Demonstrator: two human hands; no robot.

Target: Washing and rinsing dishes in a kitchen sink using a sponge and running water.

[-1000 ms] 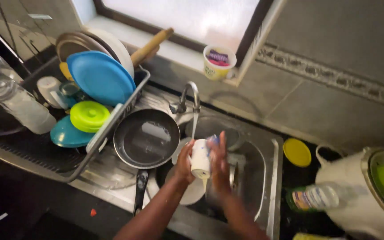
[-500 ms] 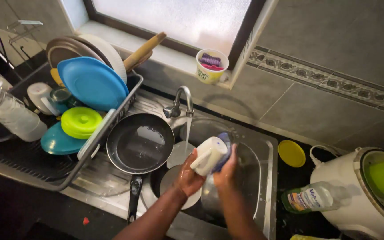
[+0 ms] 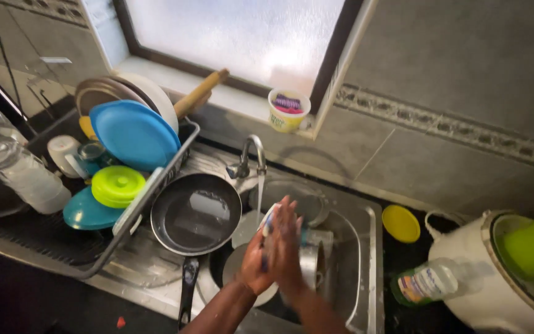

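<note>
Head view: left hand [image 3: 256, 263] and right hand [image 3: 285, 244] clasped a small white cup [image 3: 269, 218] under running water; washed plates filled the wire drying rack [image 3: 156, 185]; black frying pan [image 3: 196, 213] remained unwashed.

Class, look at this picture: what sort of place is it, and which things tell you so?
Most likely a home kitchen: a steel sink with a running tap, and a dish rack of plates.

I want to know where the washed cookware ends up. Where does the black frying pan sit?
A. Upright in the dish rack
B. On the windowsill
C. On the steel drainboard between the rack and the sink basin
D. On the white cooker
C: the frying pan lies flat on the drainboard, between the dish rack and the sink basin.
</note>
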